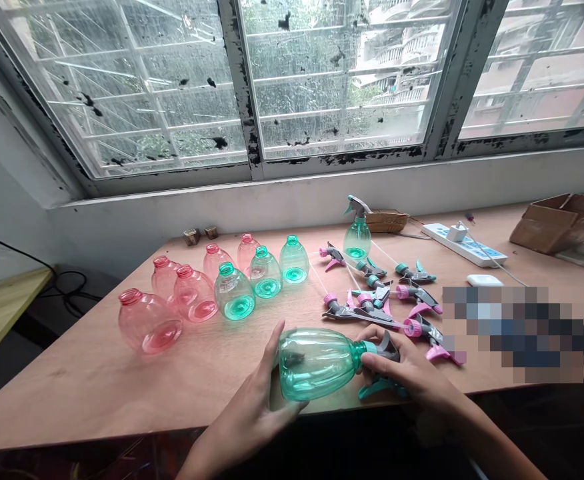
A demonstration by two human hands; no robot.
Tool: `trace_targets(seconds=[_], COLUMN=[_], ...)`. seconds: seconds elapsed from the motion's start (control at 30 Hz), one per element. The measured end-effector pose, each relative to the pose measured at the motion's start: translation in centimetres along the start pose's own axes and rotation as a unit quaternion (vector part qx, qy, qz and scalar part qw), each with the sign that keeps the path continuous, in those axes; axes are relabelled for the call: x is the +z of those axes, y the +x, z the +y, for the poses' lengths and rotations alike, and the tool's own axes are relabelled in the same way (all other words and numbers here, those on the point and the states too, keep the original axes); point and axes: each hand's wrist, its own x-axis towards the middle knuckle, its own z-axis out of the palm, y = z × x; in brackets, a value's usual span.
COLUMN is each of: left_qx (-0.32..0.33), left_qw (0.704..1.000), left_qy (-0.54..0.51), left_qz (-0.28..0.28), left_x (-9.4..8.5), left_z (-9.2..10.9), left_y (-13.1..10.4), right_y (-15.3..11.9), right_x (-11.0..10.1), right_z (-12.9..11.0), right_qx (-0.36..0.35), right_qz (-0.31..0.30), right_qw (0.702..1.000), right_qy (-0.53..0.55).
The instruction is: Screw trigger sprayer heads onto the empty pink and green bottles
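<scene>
Windows with flaking grey frames run across the top of the view, above a light wooden table set beneath them. At lower centre, by the table's near edge, we have a clear green bottle held sideways between our two hands, its base to the left and its neck to the right. Our left hand is opened wide, curved around the base and cupping it. Our right hand is nearly closed, thumb and fingers pinching a spray head at the bottle's neck (how far it is screwed on, we cannot tell).

Near the right hand, spreading up through the centre right, lie several loose spray heads, some with pink collars and others with teal. Behind them a complete green sprayer stands upright. Left of centre, well apart from our left hand's wrist, three uncapped green bottles stand just beside five uncapped pink bottles. Farther out, toward the right edge, we see a white power strip with a charger plugged in, and an open cardboard box.
</scene>
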Motion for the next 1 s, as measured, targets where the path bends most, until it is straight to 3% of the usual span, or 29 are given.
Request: trace_targets(seconds=[0.3, 0.7, 1.0], left_qx=[-0.007, 0.008, -0.02], left_qw=[0.999, 1.0, 0.999], left_qy=[-0.043, -0.026, -0.048], left_qz=[-0.016, 0.015, 0.007], left_x=[-0.05, 0.12, -0.18], left_z=[-0.14, -0.21, 0.37], left_y=[0.23, 0.0, 0.07], right_y=[-0.17, -0.24, -0.09], right_x=[0.22, 0.12, 0.26], right_z=[-0.29, -0.37, -0.61], right_qx=[0.014, -0.004, 0.003], right_qz=[-0.011, -0.024, -0.019], right_qw=[1.0, 1.0, 1.0], right_qy=[0.006, 0.011, 0.008])
